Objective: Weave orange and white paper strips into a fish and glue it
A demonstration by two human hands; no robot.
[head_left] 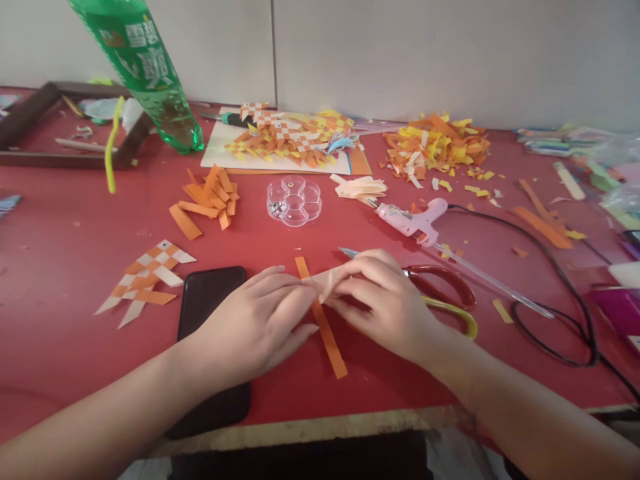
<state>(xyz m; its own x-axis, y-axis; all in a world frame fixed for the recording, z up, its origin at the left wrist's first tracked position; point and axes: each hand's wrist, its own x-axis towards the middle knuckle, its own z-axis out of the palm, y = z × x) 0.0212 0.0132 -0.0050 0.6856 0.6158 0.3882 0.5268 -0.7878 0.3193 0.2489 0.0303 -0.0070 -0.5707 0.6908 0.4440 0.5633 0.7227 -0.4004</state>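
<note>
An orange paper strip (331, 340) lies slanted on the red table in front of me, with a cream paper strip (327, 283) crossing it. My right hand (385, 300) pinches the cream strip, which looks folded at the crossing. From the other side, the closed fingers of my left hand (273, 320) grip the strips where they meet; its fingertips partly cover that spot. Under my left wrist is a black phone (213, 290). Scissors (445, 283) with red and yellow handles lie partly hidden behind my right hand. A woven orange-and-white paper fish (150, 273) rests at the left.
Orange strips (210, 200), a clear flower-shaped tray (294, 217) and cream strips (360, 188) lie beyond my hands. A pink glue gun (413, 220) trails a black cord. Farther back are woven fish (295, 137), paper scraps (440, 147), a green bottle (150, 73) and a dark frame (60, 160).
</note>
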